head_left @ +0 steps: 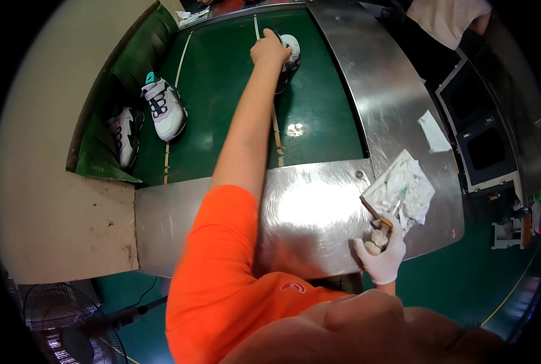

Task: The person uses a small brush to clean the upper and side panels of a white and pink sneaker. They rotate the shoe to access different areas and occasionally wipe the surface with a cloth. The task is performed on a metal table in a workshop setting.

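Observation:
My left hand (pixel 270 50) is bare and stretched far across the green conveyor belt (pixel 222 91). Its fingers close over a white and dark sneaker (pixel 291 47) at the far side, partly hidden by the hand. My right hand (pixel 384 261), in a white glove, is closed near the metal edge at the lower right. In it are a pale, rounded lump (pixel 376 239) and a thin brown stick-like tool (pixel 370 207), whose kind I cannot make out. Beside that hand lies a crumpled, stained white cloth or paper (pixel 402 188).
Two sneakers lie at the belt's left: a white-lilac one (pixel 164 109) and another (pixel 125 136) against the green side guard (pixel 103 145). A metal rim (pixel 367 67) borders the belt, with a white paper piece (pixel 434 132) on it. A fan (pixel 70 327) stands lower left.

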`<action>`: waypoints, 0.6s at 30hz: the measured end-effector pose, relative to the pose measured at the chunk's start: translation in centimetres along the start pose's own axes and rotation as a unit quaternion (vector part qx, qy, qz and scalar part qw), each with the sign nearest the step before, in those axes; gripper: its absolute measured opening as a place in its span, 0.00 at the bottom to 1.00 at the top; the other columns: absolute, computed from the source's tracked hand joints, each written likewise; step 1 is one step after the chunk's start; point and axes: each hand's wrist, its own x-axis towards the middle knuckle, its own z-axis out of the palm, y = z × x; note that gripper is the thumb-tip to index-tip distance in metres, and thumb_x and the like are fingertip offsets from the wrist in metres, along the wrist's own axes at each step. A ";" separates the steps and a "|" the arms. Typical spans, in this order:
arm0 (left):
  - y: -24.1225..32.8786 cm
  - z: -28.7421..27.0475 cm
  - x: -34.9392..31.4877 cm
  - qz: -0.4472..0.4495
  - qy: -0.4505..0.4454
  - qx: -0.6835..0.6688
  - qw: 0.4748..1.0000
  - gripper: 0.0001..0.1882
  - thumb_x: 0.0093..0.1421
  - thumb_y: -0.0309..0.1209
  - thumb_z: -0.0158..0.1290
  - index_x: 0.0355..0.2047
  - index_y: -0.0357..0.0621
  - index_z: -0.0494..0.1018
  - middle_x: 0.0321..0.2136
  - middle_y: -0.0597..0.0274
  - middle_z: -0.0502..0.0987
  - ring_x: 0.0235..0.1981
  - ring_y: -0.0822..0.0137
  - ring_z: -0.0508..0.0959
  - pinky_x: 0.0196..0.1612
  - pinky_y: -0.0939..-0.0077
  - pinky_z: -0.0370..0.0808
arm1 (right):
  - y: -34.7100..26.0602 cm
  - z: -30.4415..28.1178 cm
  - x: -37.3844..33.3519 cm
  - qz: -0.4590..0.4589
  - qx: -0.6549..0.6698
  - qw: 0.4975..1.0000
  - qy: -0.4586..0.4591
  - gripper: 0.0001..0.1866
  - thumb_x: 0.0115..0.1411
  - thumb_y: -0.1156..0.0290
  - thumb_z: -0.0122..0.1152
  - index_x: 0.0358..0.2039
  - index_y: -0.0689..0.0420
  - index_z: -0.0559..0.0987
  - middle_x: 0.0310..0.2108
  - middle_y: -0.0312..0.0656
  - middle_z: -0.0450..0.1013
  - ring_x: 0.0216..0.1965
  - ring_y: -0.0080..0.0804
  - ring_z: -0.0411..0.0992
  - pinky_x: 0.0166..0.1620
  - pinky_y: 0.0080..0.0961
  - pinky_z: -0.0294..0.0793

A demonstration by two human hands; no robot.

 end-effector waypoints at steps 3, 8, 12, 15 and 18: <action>-1.3 -3.6 -5.0 0.113 0.023 0.039 0.993 0.34 0.46 0.42 0.61 0.49 0.41 0.62 0.40 0.48 0.78 0.41 0.51 0.80 0.43 0.61 0.77 | 0.2 0.0 -0.2 -0.014 0.023 1.000 -0.002 0.37 0.39 0.66 0.76 0.51 0.58 0.70 0.34 0.46 0.74 0.35 0.39 0.75 0.41 0.32 0.74; -4.3 -6.6 -19.3 0.465 0.132 0.034 0.875 0.26 0.47 0.34 0.63 0.46 0.43 0.67 0.47 0.52 0.75 0.45 0.51 0.77 0.48 0.59 0.75 | 0.7 -0.9 0.1 0.034 0.054 0.998 -0.016 0.36 0.40 0.68 0.74 0.50 0.58 0.68 0.32 0.42 0.72 0.30 0.33 0.71 0.38 0.29 0.73; -7.3 -13.0 -30.7 0.535 0.146 -0.017 0.832 0.26 0.47 0.30 0.63 0.46 0.44 0.67 0.50 0.49 0.73 0.49 0.49 0.76 0.53 0.52 0.73 | -0.8 -3.0 1.0 0.075 0.086 0.990 -0.085 0.34 0.43 0.71 0.72 0.52 0.55 0.68 0.32 0.37 0.71 0.32 0.26 0.69 0.40 0.24 0.72; -9.5 -15.7 -37.3 0.566 0.146 -0.003 0.812 0.21 0.53 0.24 0.55 0.47 0.44 0.65 0.48 0.42 0.75 0.49 0.45 0.77 0.53 0.50 0.72 | -1.5 -4.4 0.7 0.041 0.109 0.990 -0.082 0.37 0.43 0.71 0.72 0.55 0.55 0.68 0.37 0.41 0.72 0.39 0.28 0.71 0.46 0.26 0.71; -11.0 -14.6 -41.9 0.548 0.122 -0.036 0.827 0.12 0.56 0.26 0.53 0.41 0.45 0.67 0.47 0.45 0.76 0.47 0.48 0.78 0.52 0.52 0.73 | -2.1 -5.0 -0.1 0.100 0.097 0.983 -0.123 0.34 0.43 0.72 0.71 0.53 0.58 0.69 0.36 0.40 0.73 0.37 0.29 0.71 0.45 0.26 0.72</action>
